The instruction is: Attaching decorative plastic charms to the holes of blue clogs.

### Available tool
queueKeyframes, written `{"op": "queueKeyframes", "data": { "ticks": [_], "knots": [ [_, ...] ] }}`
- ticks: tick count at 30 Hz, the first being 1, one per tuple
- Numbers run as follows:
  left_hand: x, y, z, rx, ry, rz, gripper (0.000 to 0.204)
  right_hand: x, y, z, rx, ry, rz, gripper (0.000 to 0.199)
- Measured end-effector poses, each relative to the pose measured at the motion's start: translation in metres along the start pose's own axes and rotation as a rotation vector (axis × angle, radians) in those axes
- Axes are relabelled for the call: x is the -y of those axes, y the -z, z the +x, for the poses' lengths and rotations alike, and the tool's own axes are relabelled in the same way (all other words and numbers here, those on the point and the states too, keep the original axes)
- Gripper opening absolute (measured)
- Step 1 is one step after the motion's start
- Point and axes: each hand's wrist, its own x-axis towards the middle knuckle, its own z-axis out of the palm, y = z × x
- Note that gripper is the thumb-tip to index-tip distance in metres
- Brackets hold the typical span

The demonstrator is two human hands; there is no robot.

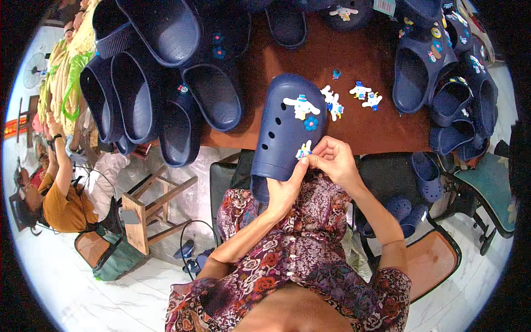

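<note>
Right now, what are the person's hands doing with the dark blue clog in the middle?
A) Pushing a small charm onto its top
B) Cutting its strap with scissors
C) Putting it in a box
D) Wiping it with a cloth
A: the left hand steadies the clog from below while the right hand pinches a small white and blue charm against its holed top.

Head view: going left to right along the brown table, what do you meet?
Pile of plain navy clogs → clog held by the hands → loose white-and-blue charms → pile of decorated navy clogs.
</note>
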Motion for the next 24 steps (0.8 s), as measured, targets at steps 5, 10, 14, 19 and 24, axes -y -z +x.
{"op": "queueKeyframes", "data": {
  "ticks": [5, 10, 14, 19, 24],
  "knots": [
    [0.002, 0.004, 0.005, 0.040, 0.003, -0.085, 0.040, 0.003, 0.000, -0.002, 0.031, 0.005, 0.164, 0.017],
    [0.002, 0.003, 0.006, 0.030, -0.007, -0.089, 0.036, 0.004, 0.002, -0.004, 0.016, 0.001, 0.177, 0.014],
    [-0.002, 0.002, 0.003, 0.032, -0.074, -0.033, 0.034, 0.000, -0.004, -0.004, -0.023, 0.079, 0.115, 0.014],
    [0.008, 0.013, 0.007, 0.045, 0.011, -0.240, 0.035, 0.007, -0.004, -0.006, -0.092, 0.173, -0.155, 0.015],
    [-0.002, 0.018, 0.010, 0.110, 0.129, -0.624, 0.047, 0.022, 0.038, 0.024, -0.351, 0.314, -0.331, 0.010]
  ]
}}
